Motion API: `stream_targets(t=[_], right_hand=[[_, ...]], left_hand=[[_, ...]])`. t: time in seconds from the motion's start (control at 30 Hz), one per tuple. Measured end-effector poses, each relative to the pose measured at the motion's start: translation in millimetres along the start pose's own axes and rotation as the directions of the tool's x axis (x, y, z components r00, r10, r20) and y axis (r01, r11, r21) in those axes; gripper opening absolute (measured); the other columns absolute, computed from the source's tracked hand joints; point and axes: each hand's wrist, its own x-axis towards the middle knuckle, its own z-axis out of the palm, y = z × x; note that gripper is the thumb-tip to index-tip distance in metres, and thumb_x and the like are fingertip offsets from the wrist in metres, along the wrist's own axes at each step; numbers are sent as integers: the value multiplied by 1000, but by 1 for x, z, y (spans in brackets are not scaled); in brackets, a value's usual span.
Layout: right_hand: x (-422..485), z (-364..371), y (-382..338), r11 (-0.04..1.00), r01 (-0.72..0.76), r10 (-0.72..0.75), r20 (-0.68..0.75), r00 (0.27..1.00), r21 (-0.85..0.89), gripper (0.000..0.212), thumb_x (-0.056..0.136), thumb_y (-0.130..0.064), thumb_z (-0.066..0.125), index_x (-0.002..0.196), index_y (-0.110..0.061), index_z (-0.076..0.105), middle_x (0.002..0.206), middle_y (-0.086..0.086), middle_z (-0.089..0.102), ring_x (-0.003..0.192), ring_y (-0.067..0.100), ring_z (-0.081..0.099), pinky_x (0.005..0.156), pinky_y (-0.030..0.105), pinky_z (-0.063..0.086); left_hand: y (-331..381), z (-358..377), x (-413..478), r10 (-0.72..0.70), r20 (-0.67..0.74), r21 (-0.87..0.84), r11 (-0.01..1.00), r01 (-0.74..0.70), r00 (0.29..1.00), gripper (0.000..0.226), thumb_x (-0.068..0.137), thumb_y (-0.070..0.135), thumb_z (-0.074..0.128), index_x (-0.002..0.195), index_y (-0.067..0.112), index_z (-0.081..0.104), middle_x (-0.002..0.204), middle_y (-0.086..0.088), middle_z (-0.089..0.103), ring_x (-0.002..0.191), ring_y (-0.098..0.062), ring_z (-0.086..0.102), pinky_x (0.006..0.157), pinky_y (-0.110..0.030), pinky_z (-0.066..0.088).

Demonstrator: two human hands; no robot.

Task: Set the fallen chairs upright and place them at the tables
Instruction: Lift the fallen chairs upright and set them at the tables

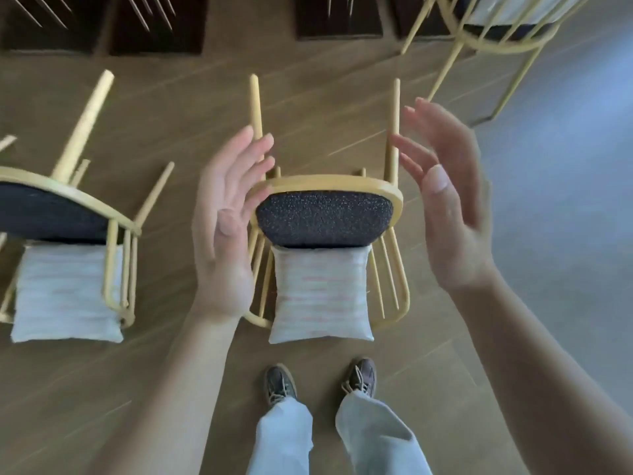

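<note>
Wood-look plank flooring [164, 365] fills most of the view, turning into a paler grey patch on the right. Nearest the camera are the person's brown lace-up shoes [359, 375] and light trouser legs, standing right behind the middle fallen chair [325, 217]. That chair lies on its back on the floor, yellow frame with a dark speckled seat facing up toward the camera, legs pointing away, and a pale striped cushion [320, 296] lying over the backrest spindles closest to the feet.

Both bare hands hover over it, palms facing each other, fingers spread and not gripping anything. Left hand [226, 221] sits just beside the seat's left edge, right hand [445, 200] is off to the seat's right and a bit blurry, so can't tell if it's touching the leg behind it.

Over to the left, a second fallen chair [68, 214] lies the same way with its own pale cushion. Farther back on the right, a third yellow chair [493, 32] is partly cut off, and dark table bases [157, 25] line the top edge.
</note>
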Motion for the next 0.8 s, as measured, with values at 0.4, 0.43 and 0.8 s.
stream_targets(t=[0.4, 0.43, 0.8], right_hand=[[-177, 34, 428, 889, -449, 429, -188, 884, -83, 58, 92, -47, 66, 141, -18, 54, 144, 10, 62, 134, 21, 62, 116, 47, 48], [-194, 33, 463, 860, -499, 474, -192, 859, -105, 66, 89, -52, 67, 145, -19, 53, 148, 6, 61, 138, 19, 59, 118, 46, 46], [-316, 21, 668, 495, -868, 866, -98, 490, 32, 96, 54, -81, 86, 132, -29, 65, 119, 0, 80, 105, 20, 80, 86, 40, 65]], left_hand=[[-417, 19, -128, -258, 45, 259, 936, 238, 965, 79, 94, 84, 40, 158, 37, 35, 170, 3, 39, 159, -12, 34, 130, -44, 28], [-454, 14, -138, -268, 58, 289, 927, 241, 962, 77, 97, 81, 42, 158, 35, 33, 170, 5, 36, 161, -12, 30, 132, -45, 25], [-687, -53, -234, -587, -4, 263, 781, 567, 810, 123, 76, 52, 88, 169, 38, 9, 175, 9, 25, 159, -6, 29, 130, -35, 30]])
